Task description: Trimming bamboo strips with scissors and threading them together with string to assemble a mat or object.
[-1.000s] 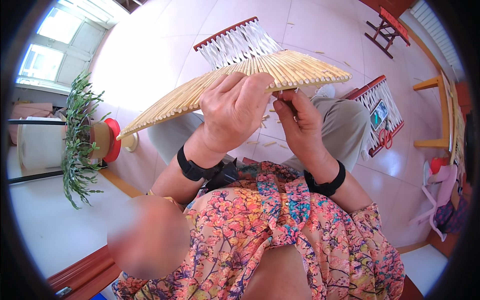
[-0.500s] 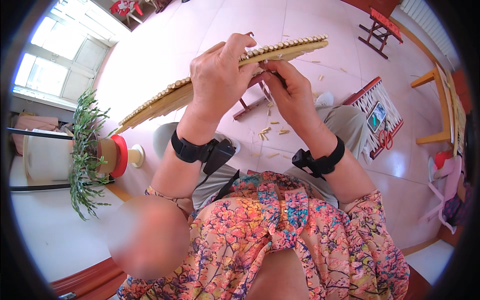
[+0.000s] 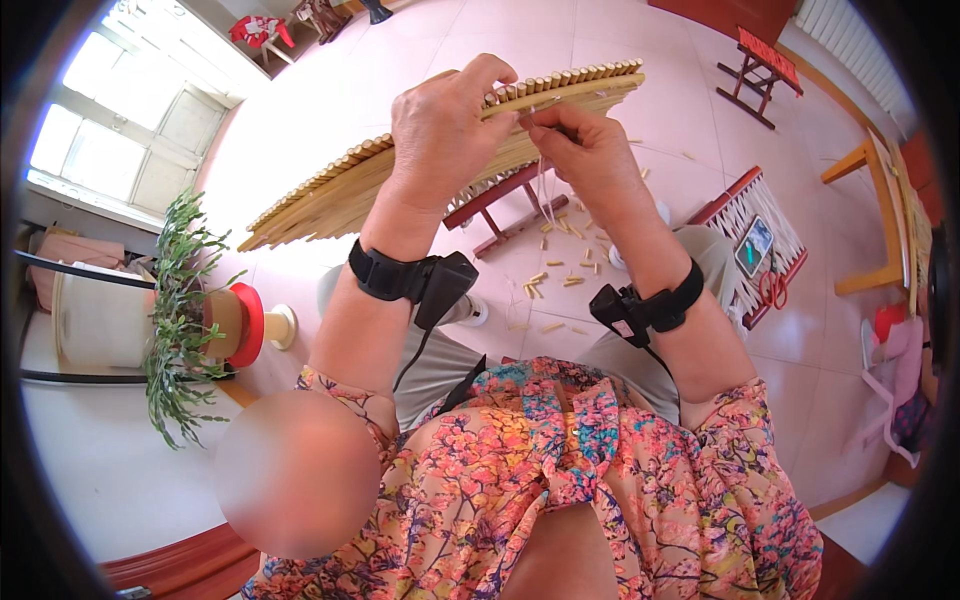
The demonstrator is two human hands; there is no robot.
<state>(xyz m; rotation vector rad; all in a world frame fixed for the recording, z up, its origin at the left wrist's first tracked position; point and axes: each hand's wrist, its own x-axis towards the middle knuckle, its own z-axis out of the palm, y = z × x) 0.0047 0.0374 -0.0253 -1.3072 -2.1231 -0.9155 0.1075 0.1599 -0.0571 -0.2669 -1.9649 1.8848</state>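
Note:
A long panel of pale yellow stalks [image 3: 330, 195], bound side by side with their cut ends in a row, is held up tilted ahead of me. My left hand [image 3: 445, 130] is closed round its far edge near the middle, thumb on the near side. Just right of it, my right hand [image 3: 588, 150] has thumb and forefinger pinched together at the panel's underside. White thread [image 3: 545, 195] hangs down beside those fingers; whether a needle is in the pinch I cannot make out.
Short cut stalk pieces [image 3: 572, 228] litter the floor. A red-framed corded stool [image 3: 725, 203] at the right bears a phone [image 3: 754, 247] and red scissors [image 3: 773, 290]. Another red wooden frame [image 3: 492, 212] stands below the panel. Left is a potted plant [image 3: 180, 330]; a wooden chair [image 3: 870, 280] is far right.
The panel has tipped so more of its flat stalk face shows. Both hands have shifted slightly, the left upward, and the hanging thread is now plainer below the right fingers.

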